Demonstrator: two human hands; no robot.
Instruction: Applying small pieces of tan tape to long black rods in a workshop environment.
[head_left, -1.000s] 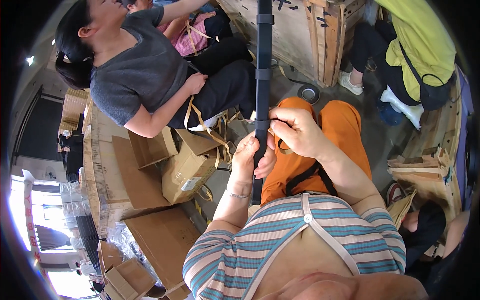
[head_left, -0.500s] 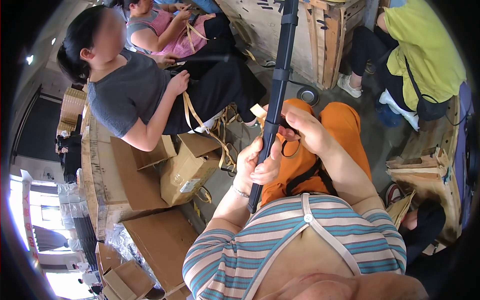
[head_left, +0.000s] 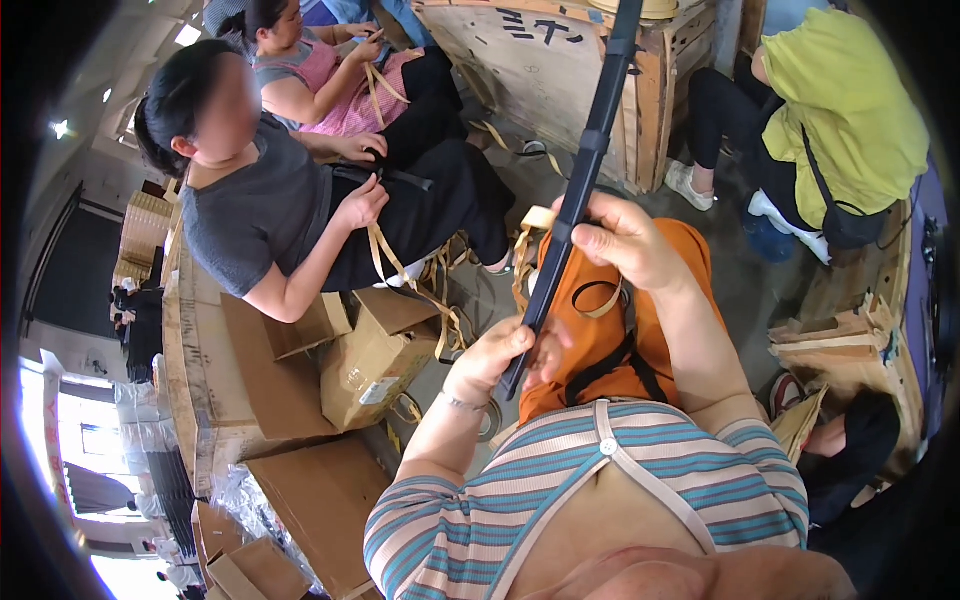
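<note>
A long, straight black bar (head_left: 572,205) with raised bands slants across my lap, its far end running out of the top edge. My left hand (head_left: 505,355) grips it close to the near end, thumb on top and the blurred fingers around the underside. Farther up, my right hand (head_left: 630,240) holds it with the thumb along the side and the other fingers partly hidden behind it. Next to those fingers a pale yellow strip (head_left: 540,217) sticks out left of the bar. A thin tan-and-black loop (head_left: 596,299) lies over my orange trousers (head_left: 680,260) below the right hand.
At left, a person in grey (head_left: 255,190) handles a black piece with yellow straps; another in pink sits behind. Open cardboard boxes (head_left: 380,360) stand at my left. A wooden crate (head_left: 560,90) is ahead; another person in yellow-green (head_left: 840,110) sits at right by wooden boards (head_left: 840,350).
The bar has shifted right at its far end. My left hand has slid toward the near end, and my right hand has moved right, its thumb now against the bar.
</note>
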